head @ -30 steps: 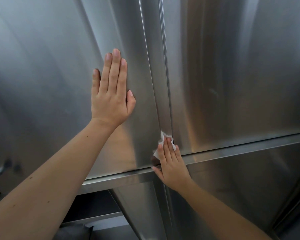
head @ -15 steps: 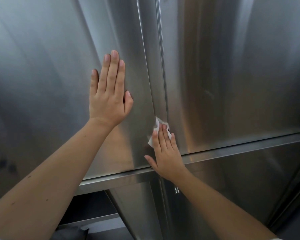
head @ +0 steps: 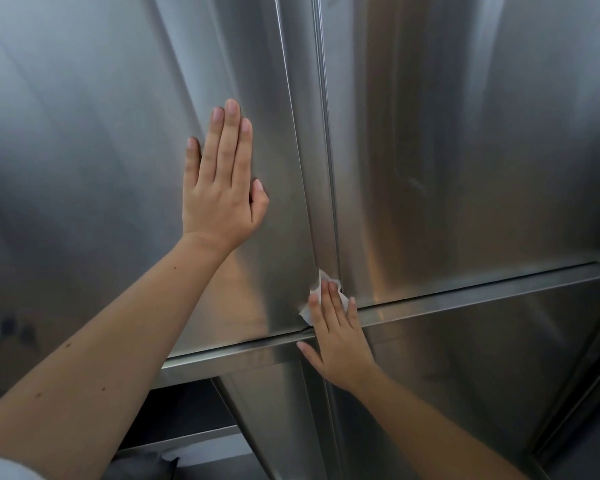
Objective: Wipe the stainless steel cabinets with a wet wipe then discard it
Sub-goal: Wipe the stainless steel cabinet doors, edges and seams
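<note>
Left hand [head: 219, 199]: centre-left of the frame, laid flat against the left cabinet door [head: 84, 168]. The fingers are straight, close together and point up, with the thumb alongside the palm. It holds nothing.
Right hand [head: 340, 337]: lower centre. The fingers are extended and slightly spread, pressing the wet wipe [head: 306, 312] onto the steel. The thumb stretches left over the horizontal rail [head: 465, 295]. No finger curls round the wipe.
Wet wipe: white and crumpled, trapped under the right fingertips at the bottom end of the vertical seam [head: 327, 150], just above the rail. Only its edges show around the fingers.
Vertical seam: runs from top centre down to the wipe, between the left cabinet door and the right cabinet door [head: 482, 133].
Right cabinet door: fills the upper right. It is brushed steel with a faint smudge right of centre.
Horizontal rail: crosses beneath both upper doors, rising from lower left to the right edge.
Lower panel [head: 482, 368]: steel, below the rail at lower right.
Sleeve [head: 0, 469]: white, in the lower-left corner on the left arm.
Left edge: a small metallic item — too blurred to identify.
</note>
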Demonstrator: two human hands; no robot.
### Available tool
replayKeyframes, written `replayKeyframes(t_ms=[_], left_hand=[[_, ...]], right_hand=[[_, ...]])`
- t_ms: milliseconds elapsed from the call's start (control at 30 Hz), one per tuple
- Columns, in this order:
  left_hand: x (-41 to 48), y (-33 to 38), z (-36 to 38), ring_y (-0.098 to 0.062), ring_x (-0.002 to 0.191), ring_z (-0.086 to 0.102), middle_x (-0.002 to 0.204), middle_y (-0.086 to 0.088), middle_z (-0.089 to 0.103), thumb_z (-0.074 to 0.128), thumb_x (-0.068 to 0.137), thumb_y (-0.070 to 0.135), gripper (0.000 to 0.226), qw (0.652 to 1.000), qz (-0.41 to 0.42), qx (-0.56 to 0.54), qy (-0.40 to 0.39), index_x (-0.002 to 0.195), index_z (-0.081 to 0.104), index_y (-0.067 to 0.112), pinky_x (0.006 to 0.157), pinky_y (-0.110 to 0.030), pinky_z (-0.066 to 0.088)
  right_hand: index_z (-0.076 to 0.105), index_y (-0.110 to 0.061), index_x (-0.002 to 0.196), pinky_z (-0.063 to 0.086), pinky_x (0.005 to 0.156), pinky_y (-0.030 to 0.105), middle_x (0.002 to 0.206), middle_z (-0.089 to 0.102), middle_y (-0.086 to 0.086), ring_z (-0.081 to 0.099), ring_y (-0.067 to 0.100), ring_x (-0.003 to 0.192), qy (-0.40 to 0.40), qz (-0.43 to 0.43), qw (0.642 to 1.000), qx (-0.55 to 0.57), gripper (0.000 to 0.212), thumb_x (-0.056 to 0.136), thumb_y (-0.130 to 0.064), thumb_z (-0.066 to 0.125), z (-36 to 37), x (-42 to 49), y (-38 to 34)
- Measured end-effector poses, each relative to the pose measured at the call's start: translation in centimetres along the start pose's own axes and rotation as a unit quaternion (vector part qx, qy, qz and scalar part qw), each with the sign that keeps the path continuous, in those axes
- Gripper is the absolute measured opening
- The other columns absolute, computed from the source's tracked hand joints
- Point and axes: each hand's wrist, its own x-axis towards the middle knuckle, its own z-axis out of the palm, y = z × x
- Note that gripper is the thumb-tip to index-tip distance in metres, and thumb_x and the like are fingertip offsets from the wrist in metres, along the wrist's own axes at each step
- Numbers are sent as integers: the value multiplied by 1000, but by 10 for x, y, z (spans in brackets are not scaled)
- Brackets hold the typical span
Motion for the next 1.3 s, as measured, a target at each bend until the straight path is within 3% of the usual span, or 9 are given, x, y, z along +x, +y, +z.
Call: replayKeyframes(t_ms=[67, 167, 400, 533, 633, 933, 1300], left_hand=[[1, -1, -1, -32, 135, 27, 143, -24, 37, 36, 87, 22, 59, 1000, -1, -2, 0, 139, 33, -4, 113, -43, 12], [3, -2, -4, -30, 136, 27, 143, -23, 37, 35, 87, 22, 58, 1000, -1, -5, 1, 139, 36, -5, 112, -43, 13], [9, -7, -16, -29, 132, 37, 141, -20, 42, 37, 87, 21, 54, 999, 23, -25, -3, 134, 45, -3, 107, -45, 28], [13, -21, -23, -29, 133, 37, 143, -19, 39, 39, 84, 20, 56, 998, 52, -35, -19, 136, 44, -2, 107, -48, 25], [23, -33, -28, -30, 135, 33, 145, -19, 35, 38, 85, 20, 57, 999, 15, -39, -24, 137, 41, -3, 108, -50, 19], [89, -69, -36, -34, 134, 32, 144, -20, 36, 36, 86, 20, 56, 998, -18, -54, -6, 136, 42, -3, 104, -58, 30], [175, -95, -38, -35, 133, 37, 144, -19, 37, 34, 86, 24, 57, 998, -9, -52, 19, 134, 46, -4, 101, -58, 33]], right_hand=[[-9, -4, 146, 5, 113, 52, 150, 10, 23, -11, 28, 142, 29, 10, 999, 18, 84, 91, -55, 28, -13, 19, -3], [-7, -3, 147, 11, 108, 54, 150, 11, 22, 3, 32, 142, 50, 4, 999, 1, 83, 91, -54, 26, -36, 47, 1], [17, 3, 142, 9, 108, 53, 148, 9, 24, 13, 38, 138, 117, -30, 992, 18, 71, 90, -43, 34, -95, 107, 6], [15, 0, 142, 6, 112, 47, 149, 8, 25, 10, 40, 139, 133, -41, 990, 20, 72, 89, -44, 38, -120, 133, 7], [15, 2, 142, 8, 113, 46, 149, 10, 25, 10, 39, 139, 154, -38, 987, 18, 74, 89, -45, 36, -138, 153, 7], [11, 2, 144, -1, 115, 41, 151, 3, 23, 3, 37, 141, 203, -58, 977, 6, 74, 90, -45, 31, -202, 220, 12], [-20, -8, 139, -20, 110, 32, 153, -14, 17, -16, 29, 142, 253, -88, 963, -31, 81, 94, -47, 34, -280, 303, 18]])
